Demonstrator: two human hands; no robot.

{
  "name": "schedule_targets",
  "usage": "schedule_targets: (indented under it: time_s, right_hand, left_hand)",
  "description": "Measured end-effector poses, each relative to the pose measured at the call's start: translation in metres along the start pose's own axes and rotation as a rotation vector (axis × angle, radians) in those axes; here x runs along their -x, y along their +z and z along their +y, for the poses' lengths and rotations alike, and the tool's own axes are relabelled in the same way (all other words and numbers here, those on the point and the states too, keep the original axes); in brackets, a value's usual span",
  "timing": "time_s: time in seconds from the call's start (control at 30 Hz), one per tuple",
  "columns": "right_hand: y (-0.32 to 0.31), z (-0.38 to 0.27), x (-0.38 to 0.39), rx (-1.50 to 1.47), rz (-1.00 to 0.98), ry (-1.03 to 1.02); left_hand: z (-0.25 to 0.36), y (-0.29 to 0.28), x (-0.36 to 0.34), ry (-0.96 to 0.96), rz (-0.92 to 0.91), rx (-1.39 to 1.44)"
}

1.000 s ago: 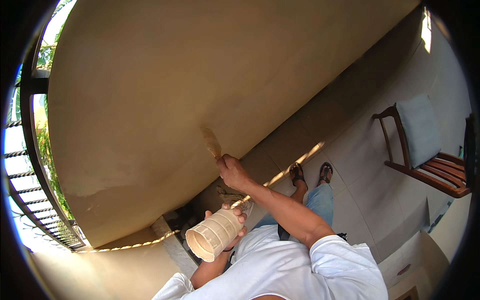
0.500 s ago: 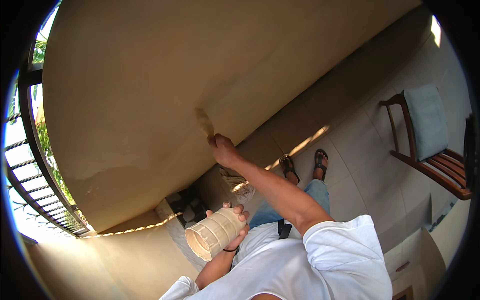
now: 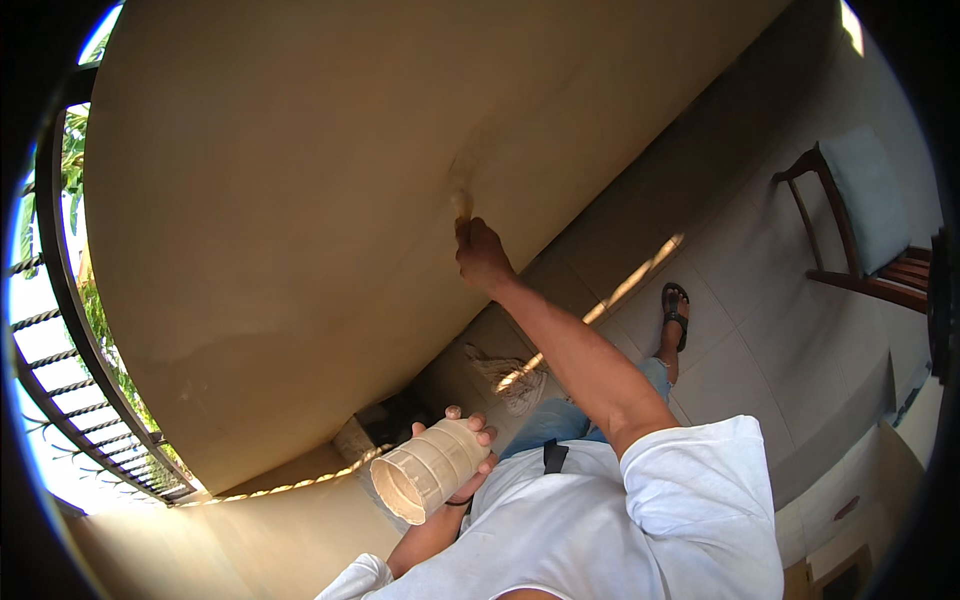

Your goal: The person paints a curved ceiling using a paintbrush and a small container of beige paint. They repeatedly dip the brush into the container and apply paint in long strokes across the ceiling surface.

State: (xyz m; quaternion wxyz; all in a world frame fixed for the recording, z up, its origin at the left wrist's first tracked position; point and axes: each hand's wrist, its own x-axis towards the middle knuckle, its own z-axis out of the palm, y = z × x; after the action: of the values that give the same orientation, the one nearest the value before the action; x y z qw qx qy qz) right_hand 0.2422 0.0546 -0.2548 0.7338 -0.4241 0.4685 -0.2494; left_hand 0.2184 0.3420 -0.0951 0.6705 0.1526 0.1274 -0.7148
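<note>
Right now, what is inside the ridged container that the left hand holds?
In the container, the tan inner wall shows. Its outer side covers the deeper part; any contents there cannot be seen.

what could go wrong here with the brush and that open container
The open container in the left hand looks tilted, so anything inside might spill. The right hand, gripping the brush close to the wall, could rub against it. The crumpled cloth on the floor could catch a foot.

grey tiled floor (image 3: 745,375) with a crumpled cloth (image 3: 523,398), a wooden chair (image 3: 868,289) and a sandalled foot (image 3: 675,318) on it
</note>
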Motion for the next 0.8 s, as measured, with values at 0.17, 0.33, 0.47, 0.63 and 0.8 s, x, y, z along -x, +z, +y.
schedule_targets:
  time_s: [0.17,0.33,0.47,0.63,0.8]
  right_hand:
    - [0.019,0.046,0.058,-0.216,-0.063,-0.010]
    - [-0.107,-0.050,-0.039,-0.347,0.397,-0.251]
    - [-0.057,-0.065,-0.060,-0.188,0.269,-0.077]
    - [0.098,0.034,0.047,0.085,-0.137,0.078]
    - [0.018,-0.015,0.051,-0.308,0.129,-0.088]
  left_hand:
    - [0.054,-0.001,0.020,-0.008,-0.007,-0.009]
    - [0.078,-0.013,0.032,-0.013,-0.030,-0.005]
    - [0.095,-0.010,0.046,-0.015,-0.026,0.031]
    - [0.109,-0.009,0.042,-0.053,-0.021,0.009]
    - [0.115,-0.015,0.039,-0.061,-0.049,-0.019]
